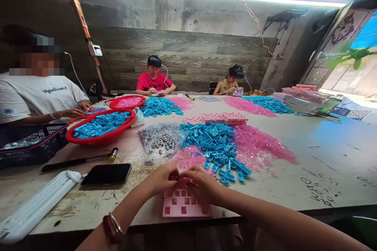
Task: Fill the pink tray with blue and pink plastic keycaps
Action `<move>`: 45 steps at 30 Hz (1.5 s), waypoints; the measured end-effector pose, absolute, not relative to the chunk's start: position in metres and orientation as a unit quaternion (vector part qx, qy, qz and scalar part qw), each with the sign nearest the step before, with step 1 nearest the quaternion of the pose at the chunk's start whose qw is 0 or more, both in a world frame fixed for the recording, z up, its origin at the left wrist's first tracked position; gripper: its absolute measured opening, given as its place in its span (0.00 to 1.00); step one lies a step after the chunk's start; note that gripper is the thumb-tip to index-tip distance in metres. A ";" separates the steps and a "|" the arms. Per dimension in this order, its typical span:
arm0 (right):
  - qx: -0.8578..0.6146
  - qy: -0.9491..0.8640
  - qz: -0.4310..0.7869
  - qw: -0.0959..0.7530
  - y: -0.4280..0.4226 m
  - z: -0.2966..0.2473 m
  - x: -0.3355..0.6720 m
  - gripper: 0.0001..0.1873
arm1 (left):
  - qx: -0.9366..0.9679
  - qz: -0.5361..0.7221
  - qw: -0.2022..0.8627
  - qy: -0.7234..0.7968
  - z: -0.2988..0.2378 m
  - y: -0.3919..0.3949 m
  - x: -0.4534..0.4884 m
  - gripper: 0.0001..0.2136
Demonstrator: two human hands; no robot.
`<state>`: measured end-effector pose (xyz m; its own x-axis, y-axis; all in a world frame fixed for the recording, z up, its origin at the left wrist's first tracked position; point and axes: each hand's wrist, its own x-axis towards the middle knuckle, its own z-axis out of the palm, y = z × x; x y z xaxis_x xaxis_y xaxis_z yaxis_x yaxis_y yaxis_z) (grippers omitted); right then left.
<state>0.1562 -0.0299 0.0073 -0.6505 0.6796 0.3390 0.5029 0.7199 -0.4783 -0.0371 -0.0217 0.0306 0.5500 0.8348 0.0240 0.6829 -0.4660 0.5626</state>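
Observation:
My left hand (161,178) and my right hand (204,183) meet over the far edge of a pink plastic tray (182,206) with square pockets, which lies at the table's near edge. Both hands have their fingers curled and pinched together on a small pink piece between them that I cannot make out. Just beyond my hands lie a heap of blue plastic clips (215,141), loose pink transparent bits (256,145) and a clear bag of small metal parts (161,143).
A black phone (107,173), a screwdriver (79,160) and a white bundle (38,204) lie to the left. A red basin of blue clips (100,125) and a black crate (32,145) stand near a person at left. Two more people sit at the far side.

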 end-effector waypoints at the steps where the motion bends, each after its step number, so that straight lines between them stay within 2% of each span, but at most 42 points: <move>1: -0.333 -0.892 0.173 0.252 -0.030 0.008 0.156 0.16 | 0.843 0.149 0.265 0.443 0.030 -0.021 -0.039 0.04; 4: -0.337 -0.893 0.166 0.248 -0.031 0.011 0.157 0.15 | 0.836 0.137 0.302 0.438 0.032 -0.018 -0.041 0.11; 7: -0.347 -0.890 0.147 0.256 -0.030 0.014 0.159 0.11 | 0.843 0.124 0.285 0.440 0.035 -0.016 -0.042 0.14; 12: -0.353 -0.891 0.144 0.245 -0.024 0.014 0.160 0.10 | 0.849 0.078 0.258 0.454 0.035 -0.015 -0.045 0.08; 21: -0.344 -0.869 0.166 0.316 -0.024 0.018 0.147 0.12 | 0.843 0.076 0.283 0.451 0.029 -0.013 -0.043 0.08; 28: -0.329 -0.875 0.167 0.312 -0.025 0.014 0.143 0.09 | 0.843 0.079 0.289 0.447 0.028 -0.010 -0.043 0.07; 45: -0.313 -0.873 0.216 0.307 -0.020 0.010 0.142 0.10 | 0.846 0.097 0.273 0.447 0.042 -0.017 -0.045 0.05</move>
<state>0.1418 -0.0199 0.0097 -0.6159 0.6783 0.4007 0.4136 0.7112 -0.5684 -0.0451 -0.0175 0.0418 0.5813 0.8098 -0.0800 0.7039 -0.4510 0.5487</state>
